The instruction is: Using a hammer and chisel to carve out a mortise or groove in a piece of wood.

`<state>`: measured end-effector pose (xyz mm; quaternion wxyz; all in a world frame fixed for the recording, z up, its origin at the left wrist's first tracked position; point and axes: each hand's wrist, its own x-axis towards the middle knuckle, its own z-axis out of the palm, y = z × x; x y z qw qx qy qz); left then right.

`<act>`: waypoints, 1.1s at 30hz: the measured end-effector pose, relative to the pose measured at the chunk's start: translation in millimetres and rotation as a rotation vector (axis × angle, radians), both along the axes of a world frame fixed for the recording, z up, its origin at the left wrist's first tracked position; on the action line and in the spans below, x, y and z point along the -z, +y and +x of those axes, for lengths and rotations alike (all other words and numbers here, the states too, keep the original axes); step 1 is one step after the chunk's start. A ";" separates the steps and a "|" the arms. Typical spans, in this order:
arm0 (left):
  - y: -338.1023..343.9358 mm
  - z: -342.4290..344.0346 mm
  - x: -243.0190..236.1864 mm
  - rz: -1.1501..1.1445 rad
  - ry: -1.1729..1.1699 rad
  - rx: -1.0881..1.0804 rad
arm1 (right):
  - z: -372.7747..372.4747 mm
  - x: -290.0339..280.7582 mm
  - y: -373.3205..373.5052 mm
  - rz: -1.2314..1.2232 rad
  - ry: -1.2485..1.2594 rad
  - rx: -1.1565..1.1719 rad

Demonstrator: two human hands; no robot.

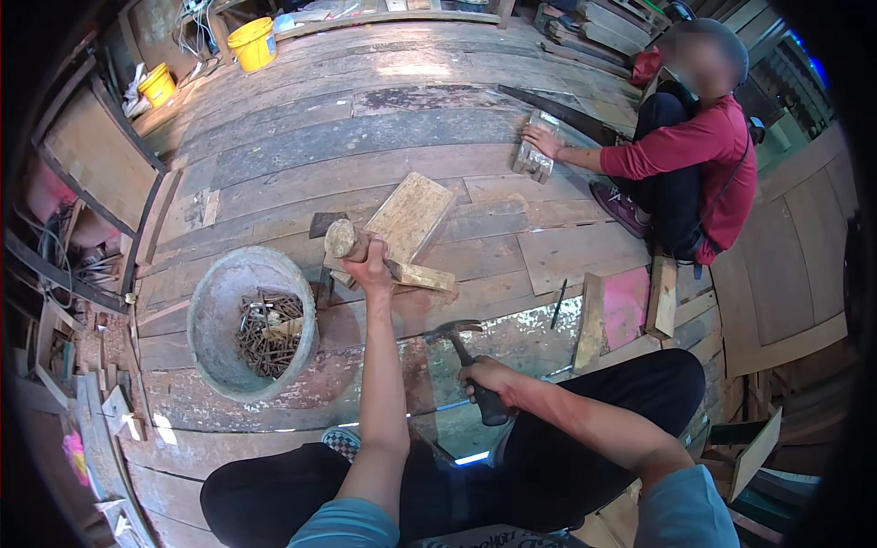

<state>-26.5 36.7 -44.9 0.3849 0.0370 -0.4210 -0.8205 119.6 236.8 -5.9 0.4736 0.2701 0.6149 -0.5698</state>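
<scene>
My left hand (369, 270) is closed round a short, thick wooden piece (342, 238) with a rounded pale end; its exact kind does not show. It is held up just in front of a thick wooden block (413, 212) lying on the floor. A shorter length of wood (425, 277) lies beside that hand. In my right hand (491, 380) is a claw hammer (493, 408), gripped by its dark handle, its metal head pointing away from me above the floor. To the left of my left arm stands a grey bucket (203, 333) with many rusty nails (270, 333) in it.
At the right a crouching person in a maroon top (722, 151) rests a hand on a wooden block (533, 163) near a long handsaw (566, 111). A thin dark rod (559, 304) and a pink-painted board (626, 306) lie nearer. Yellow buckets (252, 46) stand far left.
</scene>
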 end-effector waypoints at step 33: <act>-22.3 -6.8 -28.7 0.005 -0.050 0.027 | -2.4 -1.0 -2.1 0.017 -0.010 0.001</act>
